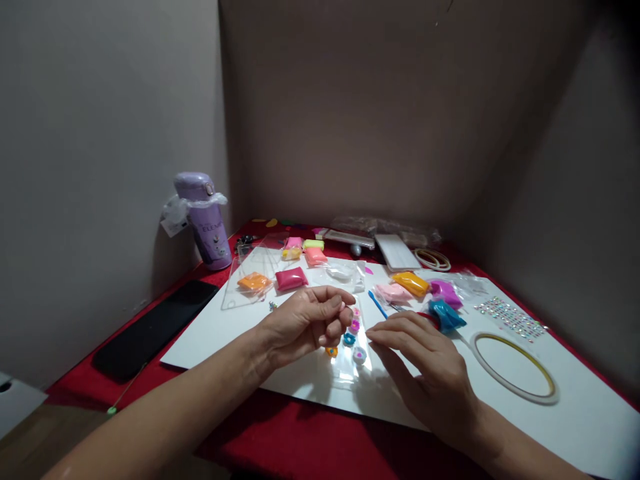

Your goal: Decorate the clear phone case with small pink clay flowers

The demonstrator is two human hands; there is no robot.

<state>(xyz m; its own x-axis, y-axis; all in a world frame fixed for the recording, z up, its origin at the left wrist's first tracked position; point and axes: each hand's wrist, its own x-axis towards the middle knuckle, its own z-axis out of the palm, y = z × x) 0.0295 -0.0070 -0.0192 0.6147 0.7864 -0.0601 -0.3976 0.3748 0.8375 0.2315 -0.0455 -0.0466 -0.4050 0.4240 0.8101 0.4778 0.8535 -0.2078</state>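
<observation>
My left hand [310,320] hovers over a clear phone case [353,363] on the white board [575,427]. Its fingers are curled and pinched, and what they hold is too small to make out. Small clay flowers [354,327] in pink, blue, white and orange sit in a column on the case. My right hand [425,367] lies flat, fingers together, pressing the right edge of the case. A blue stick tool [377,304] lies just beyond my right fingertips.
Several small clay packets lie around: orange [254,283], dark pink [291,278], yellow [411,283], blue [445,315]. A purple bottle [206,220] stands at the back left. A black phone [155,328], a tape ring [515,367] and a rhinestone sheet [510,318] lie on the table.
</observation>
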